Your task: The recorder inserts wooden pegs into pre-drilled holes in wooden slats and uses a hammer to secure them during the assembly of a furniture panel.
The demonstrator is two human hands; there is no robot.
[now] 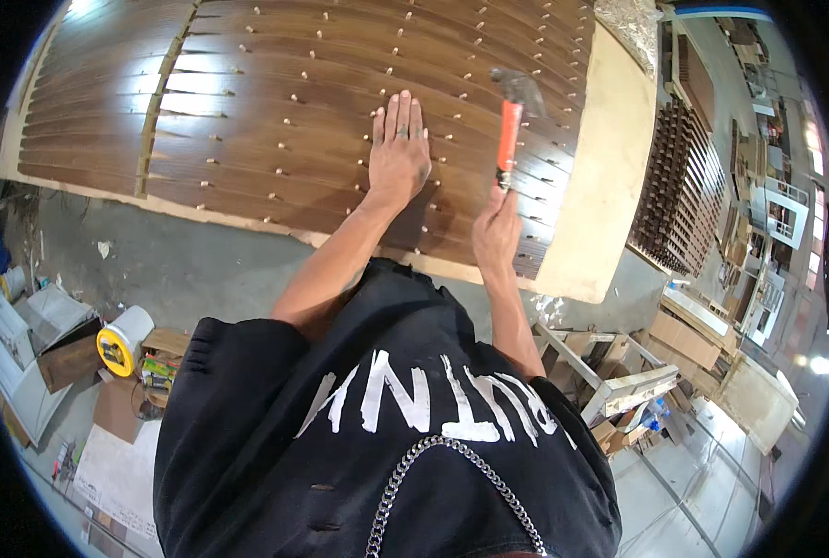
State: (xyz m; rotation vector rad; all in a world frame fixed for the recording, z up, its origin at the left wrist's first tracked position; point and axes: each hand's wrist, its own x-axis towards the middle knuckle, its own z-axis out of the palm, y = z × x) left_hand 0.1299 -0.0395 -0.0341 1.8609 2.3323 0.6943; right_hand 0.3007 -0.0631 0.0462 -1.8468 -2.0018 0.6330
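Orange on the handle of the claw hammer (pixel 509 135), dark metal at its head, slightly blurred. Held over the right part of a spread of brown wood-grain slats (pixel 256 126); contact between head and wood, cannot tell. Points up the picture, away from the body, with the long axis nearly straight fore and aft, leaning a little to the right toward the head. Head set crosswise, one end to the upper left, the other curving down to the right.

Gripped near its dark lower end by the right hand (pixel 498 228), fingers closed around it, with the forearm rising steeply from the lower right. To its left, the left hand (pixel 398 166), open and flat, palm down on the slats, fingers close together and pointing away from the body, forearm slanting in from the lower left.

All around, rows of short pale wooden dowels (pixel 281 171), jutting from slats laid roughly left to right. Beneath, a pale wooden tabletop (pixel 610 186), bare along the right side. Farther right, a stack of brown slatted panels (pixel 682 186). At lower left, a white bucket (pixel 137 325) with a yellow end, near the grey floor (pixel 177 265)
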